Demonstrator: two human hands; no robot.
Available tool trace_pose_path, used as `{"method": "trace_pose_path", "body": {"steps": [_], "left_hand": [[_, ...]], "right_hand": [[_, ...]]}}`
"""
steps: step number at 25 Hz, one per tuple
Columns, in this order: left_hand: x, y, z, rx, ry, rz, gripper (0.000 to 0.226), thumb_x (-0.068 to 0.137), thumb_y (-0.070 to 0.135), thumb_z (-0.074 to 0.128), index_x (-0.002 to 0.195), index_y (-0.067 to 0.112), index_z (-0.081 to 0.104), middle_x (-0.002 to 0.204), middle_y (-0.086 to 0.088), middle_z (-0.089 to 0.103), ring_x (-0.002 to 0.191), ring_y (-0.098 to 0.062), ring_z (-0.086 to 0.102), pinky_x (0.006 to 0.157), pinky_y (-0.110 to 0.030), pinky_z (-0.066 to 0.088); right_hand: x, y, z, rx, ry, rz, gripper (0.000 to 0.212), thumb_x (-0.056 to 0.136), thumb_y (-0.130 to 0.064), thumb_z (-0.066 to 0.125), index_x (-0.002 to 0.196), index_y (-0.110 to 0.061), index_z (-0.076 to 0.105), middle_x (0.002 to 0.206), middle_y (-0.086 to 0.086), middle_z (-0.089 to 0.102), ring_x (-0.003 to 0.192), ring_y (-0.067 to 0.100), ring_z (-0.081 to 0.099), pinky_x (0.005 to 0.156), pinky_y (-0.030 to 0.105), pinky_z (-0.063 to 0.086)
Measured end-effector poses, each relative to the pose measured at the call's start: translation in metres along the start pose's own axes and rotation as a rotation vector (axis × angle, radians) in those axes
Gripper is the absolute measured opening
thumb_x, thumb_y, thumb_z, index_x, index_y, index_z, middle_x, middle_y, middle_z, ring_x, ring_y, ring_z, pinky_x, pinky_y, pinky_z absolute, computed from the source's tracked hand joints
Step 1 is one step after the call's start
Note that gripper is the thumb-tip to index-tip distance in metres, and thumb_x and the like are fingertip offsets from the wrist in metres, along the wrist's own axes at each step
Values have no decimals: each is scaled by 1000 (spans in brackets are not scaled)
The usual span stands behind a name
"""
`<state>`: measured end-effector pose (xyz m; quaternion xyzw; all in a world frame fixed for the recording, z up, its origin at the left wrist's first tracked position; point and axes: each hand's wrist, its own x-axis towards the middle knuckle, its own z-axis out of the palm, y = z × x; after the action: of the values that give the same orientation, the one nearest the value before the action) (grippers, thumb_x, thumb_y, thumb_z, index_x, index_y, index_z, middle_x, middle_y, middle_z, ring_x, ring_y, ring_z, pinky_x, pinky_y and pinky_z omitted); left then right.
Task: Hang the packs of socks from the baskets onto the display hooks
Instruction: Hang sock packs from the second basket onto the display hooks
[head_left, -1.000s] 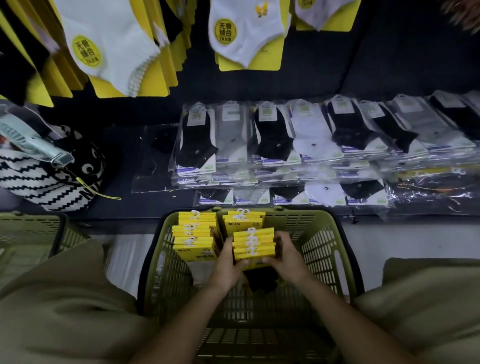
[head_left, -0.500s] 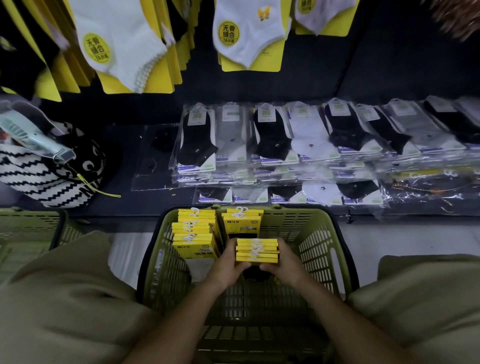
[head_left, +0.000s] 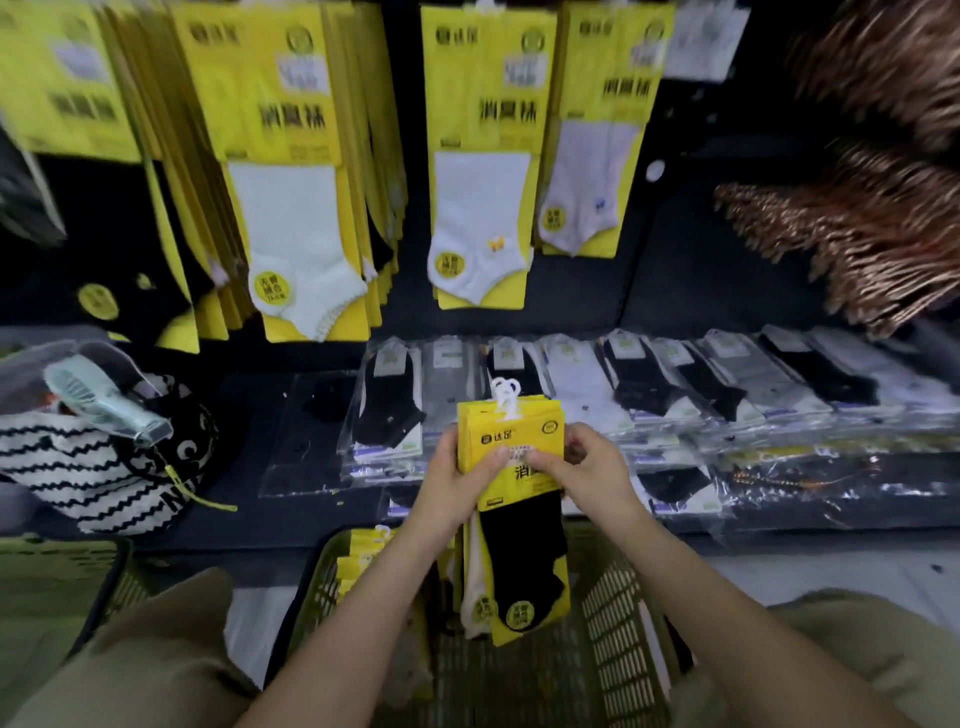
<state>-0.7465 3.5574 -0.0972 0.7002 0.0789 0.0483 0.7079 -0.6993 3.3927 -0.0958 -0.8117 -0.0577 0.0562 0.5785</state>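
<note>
Yellow card fills the head view: I hold a small bunch of sock packs (head_left: 511, 452) upright above the green basket (head_left: 615, 623). My left hand (head_left: 457, 483) is wrapped round its left edge with the thumb on the front, and my right hand (head_left: 587, 478) pinches the right edge. The white hanger loops (head_left: 505, 397) stick up at the top, on no hook yet. Above, rows of hung packs (head_left: 291, 156) already crowd the display. More packs (head_left: 363, 558) stand in the basket below my left wrist, so I judge the job part done: this bunch and those are left to hang.
</note>
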Motion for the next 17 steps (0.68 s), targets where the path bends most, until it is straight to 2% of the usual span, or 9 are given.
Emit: {"method": "trace_pose_path", "body": {"steps": [3, 7, 8, 10, 12, 14, 17], "left_hand": [[11, 46, -7, -56, 42, 57, 39, 78, 24, 70, 111, 27, 49, 103, 8, 66, 90, -3, 65, 75, -21, 54], [22, 96, -20, -47, -36, 124, 73, 59, 32, 75, 124, 18, 44, 113, -3, 65, 102, -18, 64, 88, -37, 52], [24, 105, -23, -49, -66, 135, 80, 58, 31, 76, 128, 15, 42, 116, -5, 64, 105, -21, 63, 91, -40, 51], [29, 121, -30, -60, -105, 158, 89, 54, 37, 80, 131, 14, 40, 117, -4, 64, 106, -21, 63, 90, -40, 52], [32, 135, -33, -99, -100, 184, 97, 45, 52, 84, 126, 17, 45, 113, -1, 67, 103, -17, 65, 87, -36, 53], [38, 147, -32, -126, -60, 217, 87, 49, 53, 82, 121, 18, 50, 112, 0, 68, 99, -14, 66, 84, -32, 53], [48, 167, -31, -136, 42, 293, 45, 63, 37, 71, 104, 28, 58, 101, 6, 70, 87, -6, 69, 72, -23, 55]], "right_hand": [[11, -49, -5, 37, 22, -106, 34, 71, -33, 79, 68, -17, 49, 69, 5, 57, 66, 19, 53, 60, 37, 41], [22, -96, -18, 2, 83, -237, 40, 72, -36, 78, 65, -16, 44, 54, -13, 50, 54, 4, 44, 51, 21, 34], [25, -105, -22, 12, 88, -265, 38, 73, -34, 78, 66, -12, 47, 54, -12, 51, 53, 4, 44, 51, 22, 35], [29, -124, -28, 76, 59, -297, 26, 77, -27, 75, 76, -8, 57, 64, -3, 63, 60, 11, 55, 55, 30, 45], [32, -139, -33, 167, 11, -318, 9, 80, -18, 72, 85, -18, 65, 72, -8, 73, 68, 10, 68, 59, 25, 54], [35, -153, -38, 231, -8, -340, 11, 82, -14, 69, 91, -19, 65, 75, -13, 73, 70, 4, 69, 58, 17, 53], [41, -174, -44, 265, 16, -375, 12, 85, -12, 65, 94, -20, 63, 82, -12, 72, 74, 2, 69, 61, 15, 53]]}}
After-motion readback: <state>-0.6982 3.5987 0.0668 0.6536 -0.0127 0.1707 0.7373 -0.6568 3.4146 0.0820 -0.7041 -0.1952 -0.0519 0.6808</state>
